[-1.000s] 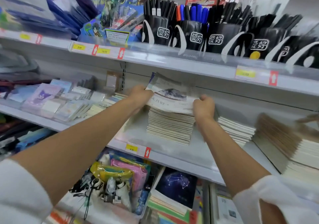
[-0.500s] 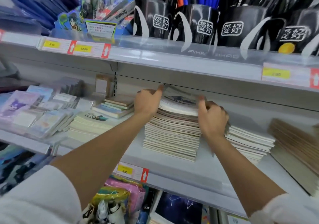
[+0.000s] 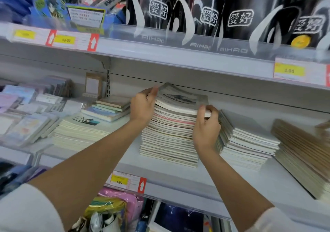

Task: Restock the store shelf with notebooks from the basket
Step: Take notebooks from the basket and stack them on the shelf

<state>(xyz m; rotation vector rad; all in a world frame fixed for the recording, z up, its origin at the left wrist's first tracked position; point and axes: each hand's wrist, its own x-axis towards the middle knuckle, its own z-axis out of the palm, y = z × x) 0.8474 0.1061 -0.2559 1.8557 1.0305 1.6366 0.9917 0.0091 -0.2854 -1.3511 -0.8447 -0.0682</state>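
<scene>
Nearest to you: white sleeves at both bottom corners, bare forearms reaching up and away. Between them, below the shelf (image 3: 178,190), are pink and yellow packets (image 3: 114,201) and a dark starry cover (image 3: 178,217). A yellow price tag (image 3: 119,180) sits on the shelf's front edge, left of centre.

Mid-shelf, set back from the front edge: a tall stack (image 3: 169,142) of thin notebooks lying flat, pale page edges facing you and running parallel to the front edge.

Your right hand (image 3: 207,129) is at the stack's right side. Its grip is closed, fingers curled over the near right corner of the top notebooks (image 3: 180,103).

Your left hand (image 3: 142,106) is on the opposite side. Its grip is closed on the left edge, fingertips up at the far left corner.

The top notebooks rest on the stack but not square to it. They sit slightly skewed and tilted, the far left corner raised and pointing at the back wall. The grey printed cover faces up. It is too foreshortened to tell which way its long axis runs.

To either side: a lower pale stack (image 3: 248,146) just beside your right hand, brown-edged books (image 3: 303,156) toward the right end, and a cream stack (image 3: 80,133) and small books (image 3: 110,108) to the left.

Farthest: the upper shelf (image 3: 178,56), carrying black pen cups (image 3: 196,17).
</scene>
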